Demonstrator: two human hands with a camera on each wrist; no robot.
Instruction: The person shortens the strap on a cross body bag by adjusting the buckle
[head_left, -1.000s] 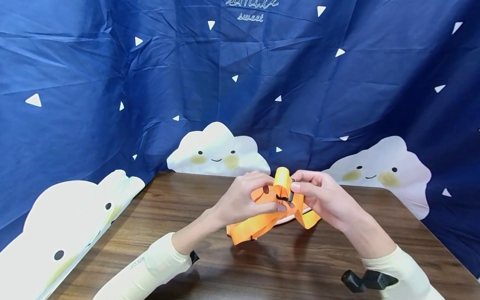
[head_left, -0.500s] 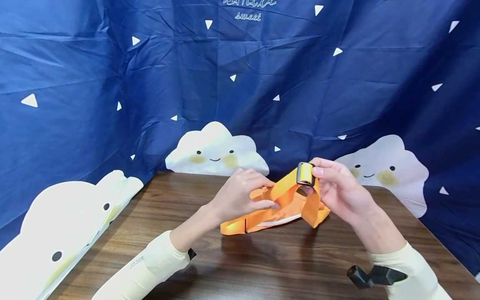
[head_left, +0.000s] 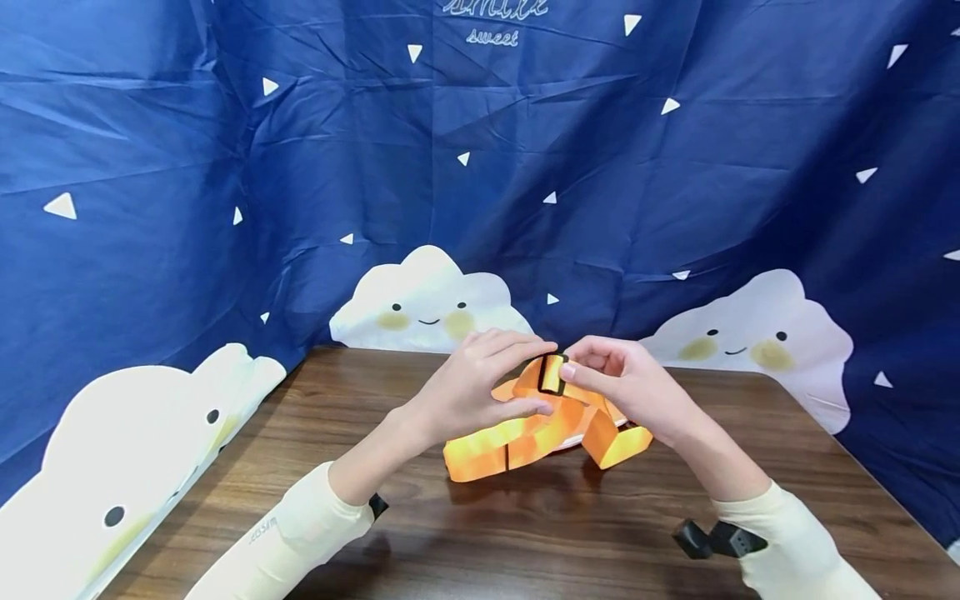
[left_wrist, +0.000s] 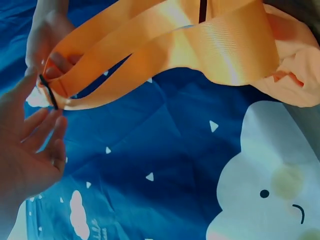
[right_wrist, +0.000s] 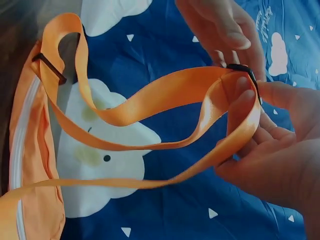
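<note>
An orange waist bag [right_wrist: 40, 150] with a white zipper [right_wrist: 20, 142] lies on the table, its webbing strap [right_wrist: 165, 95] raised in loops. At the strap's top is a black slide buckle [right_wrist: 244, 68] threaded with webbing. My right hand [head_left: 633, 387] pinches the strap at the buckle's right side between thumb and fingers. My left hand [head_left: 468, 387] reaches in from the other side, its thumb below the buckle and index finger above, spread apart around it. Whether the left fingertips touch the buckle is hard to tell. A second dark strap fitting [right_wrist: 49, 68] sits nearer the bag.
The brown wood-grain table [head_left: 420, 533] spreads beneath both forearms. Behind it hangs a dark blue curtain [head_left: 360, 150] with white triangles and smiling clouds [head_left: 431, 292]. Each sleeve carries a black wrist camera, such as the right one [head_left: 716, 540].
My right hand swung the buckle up and right, then brought it back left and lower, between my left thumb and index finger. The left hand stayed nearly in place.
</note>
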